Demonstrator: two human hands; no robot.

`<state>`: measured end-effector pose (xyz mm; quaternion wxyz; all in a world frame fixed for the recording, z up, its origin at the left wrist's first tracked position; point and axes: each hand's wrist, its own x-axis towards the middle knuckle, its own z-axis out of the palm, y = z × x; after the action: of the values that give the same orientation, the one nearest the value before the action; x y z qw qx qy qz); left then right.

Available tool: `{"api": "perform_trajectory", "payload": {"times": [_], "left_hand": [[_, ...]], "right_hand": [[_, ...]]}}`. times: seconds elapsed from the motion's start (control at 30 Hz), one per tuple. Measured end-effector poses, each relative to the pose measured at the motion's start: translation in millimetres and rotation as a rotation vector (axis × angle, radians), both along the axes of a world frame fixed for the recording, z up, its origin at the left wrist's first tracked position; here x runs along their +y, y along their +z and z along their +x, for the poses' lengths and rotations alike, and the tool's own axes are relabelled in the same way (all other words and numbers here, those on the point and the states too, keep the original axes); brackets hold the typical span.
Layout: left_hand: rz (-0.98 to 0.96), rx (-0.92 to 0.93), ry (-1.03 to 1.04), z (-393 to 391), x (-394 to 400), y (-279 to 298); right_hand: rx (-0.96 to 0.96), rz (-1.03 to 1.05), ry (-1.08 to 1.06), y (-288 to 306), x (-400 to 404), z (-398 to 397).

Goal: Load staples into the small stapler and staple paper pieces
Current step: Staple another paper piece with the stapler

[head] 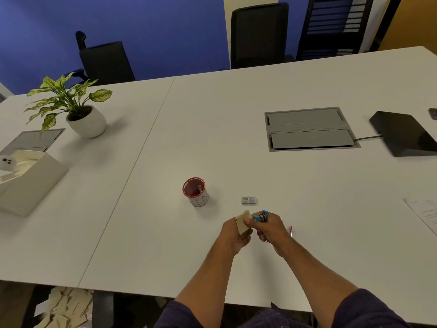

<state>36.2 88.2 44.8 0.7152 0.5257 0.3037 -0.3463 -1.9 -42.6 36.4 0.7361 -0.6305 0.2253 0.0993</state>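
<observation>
Small stapler (261, 216), blue and metal, was held above the near middle of the white table (283, 185), gripped in the right hand (269, 229) with fingers curled closed around it. Only its far end showed past the knuckles. Just left of it, touching or nearly so, a tan paper piece (243, 224) was pinched in the left hand (233, 235), fingers closed on it. Whether the paper sat inside the stapler's mouth could not be told.

Small grey staple box (249, 200) lay flat on the table just beyond the hands. Left of that stood a red-rimmed cup (195, 192), upright. A small red-and-white item (290, 230) lay right of the right hand, too small to identify.

Farther out: grey cable hatch (309, 129) set in the table at far right, black device (405, 133) beyond it with a cord. Potted plant (80, 110) at far left, open white box (26, 178) near it. Printed sheet (424, 214) at right edge. Two black chairs (259, 34) behind the table.
</observation>
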Motion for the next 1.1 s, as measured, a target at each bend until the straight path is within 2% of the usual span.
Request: {"api": "perform_trajectory", "payload": {"times": [0.1, 0.23, 0.4, 0.57, 0.83, 1.1], "left_hand": [[-0.045, -0.005, 0.035, 1, 3, -2], [-0.115, -0.138, 0.022, 1, 11, -6], [0.095, -0.311, -0.043, 1, 13, -12], [0.172, -0.371, -0.051, 3, 16, -11], [0.089, -0.289, 0.071, 2, 16, -4], [0.060, -0.274, 0.103, 2, 13, -1]], "right_hand": [[-0.023, -0.015, -0.063, 0, 0, 0], [-0.010, -0.052, -0.224, 0, -3, 2], [-0.012, -0.030, -0.224, -1, -3, 3], [0.019, -0.010, -0.111, 1, -3, 2], [0.085, 0.092, -0.229, 3, -3, 5], [0.071, 0.060, -0.230, 10, -4, 2]]}}
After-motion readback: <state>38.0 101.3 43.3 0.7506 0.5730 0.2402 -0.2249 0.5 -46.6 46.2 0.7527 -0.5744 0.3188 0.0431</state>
